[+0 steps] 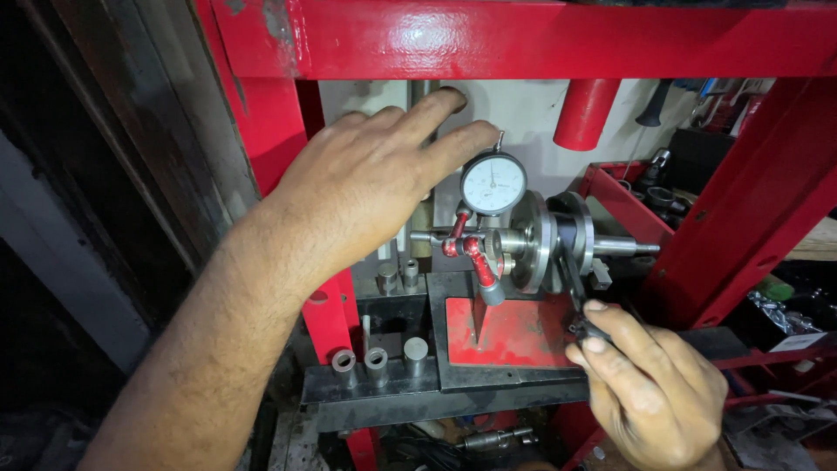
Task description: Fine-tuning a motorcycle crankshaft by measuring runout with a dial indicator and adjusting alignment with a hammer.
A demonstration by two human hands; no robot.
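Your left hand (375, 187) reaches up, fingers spread and holding nothing, just left of the dial indicator (493, 183). Your right hand (649, 384), below the crankshaft (558, 240), pinches its dark connecting rod (577, 292).

Left hand (366, 187) reaches up and forward, palm down, fingers spread loosely. Right hand (649, 384) sits lower, fingers curled, thumb and forefinger pinched.

Red press bed (514, 336), steel sleeves (377, 362)

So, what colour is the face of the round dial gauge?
White, with a dark rim; the dial gauge shows clearly in the head view.
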